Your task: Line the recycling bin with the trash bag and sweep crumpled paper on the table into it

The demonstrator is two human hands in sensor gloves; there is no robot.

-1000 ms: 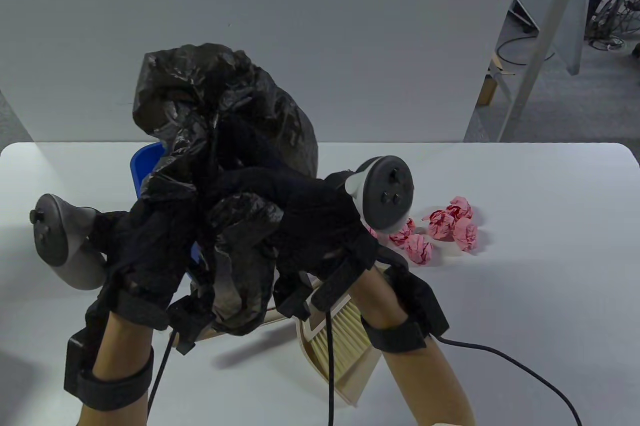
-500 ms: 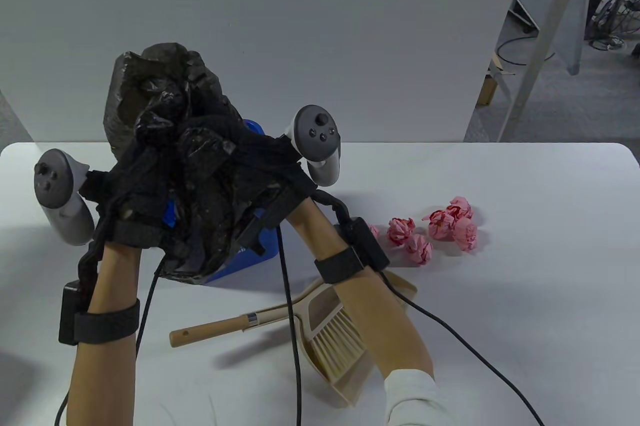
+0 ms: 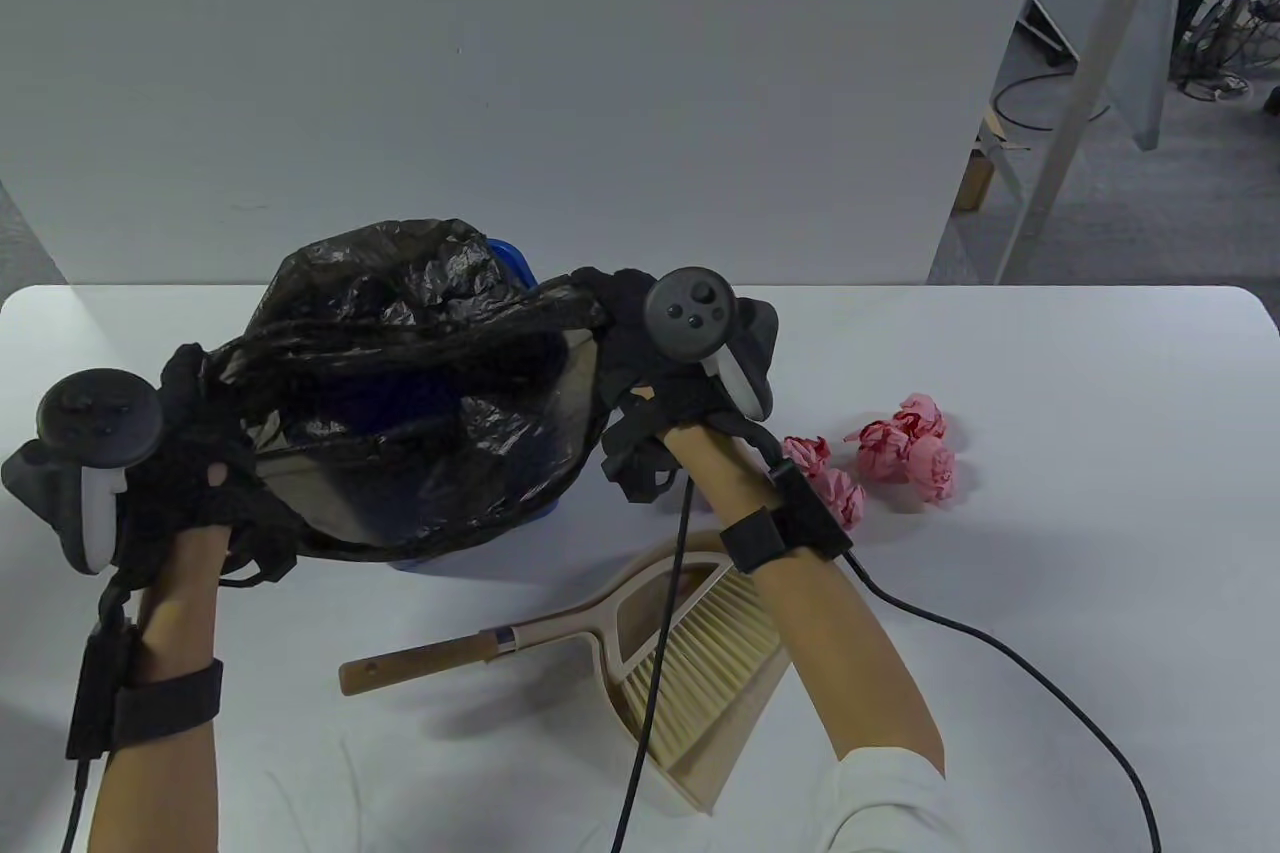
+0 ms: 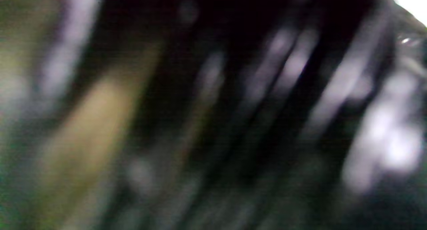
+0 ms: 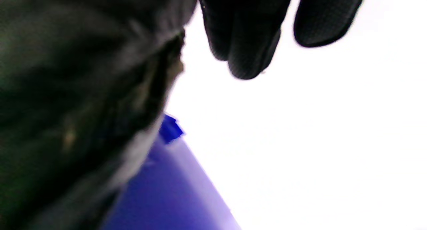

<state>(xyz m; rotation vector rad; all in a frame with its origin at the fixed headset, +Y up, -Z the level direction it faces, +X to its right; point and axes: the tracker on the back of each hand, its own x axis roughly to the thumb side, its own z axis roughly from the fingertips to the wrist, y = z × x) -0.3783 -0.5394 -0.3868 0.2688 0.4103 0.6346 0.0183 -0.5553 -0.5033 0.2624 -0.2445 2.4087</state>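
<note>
a: where's the trash bag (image 3: 400,393)?
b: stretched over the blue bin (image 3: 505,255), left hand (image 3: 205,483) gripping its 9 o'clock edge, right hand (image 3: 640,363) its 3 o'clock edge.
a: paper?
b: pink paper balls (image 3: 890,458) at 3 o'clock on the tabletop (image 3: 1050,593).

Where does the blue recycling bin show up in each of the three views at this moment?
Table view: blue recycling bin sits left of centre, mostly hidden under the black trash bag; only slivers of blue show.
Left wrist view: too blurred to tell.
Right wrist view: bin fills the bottom, left of centre, below the bag.
Shared landmark: the bag draped over the bin.
</note>
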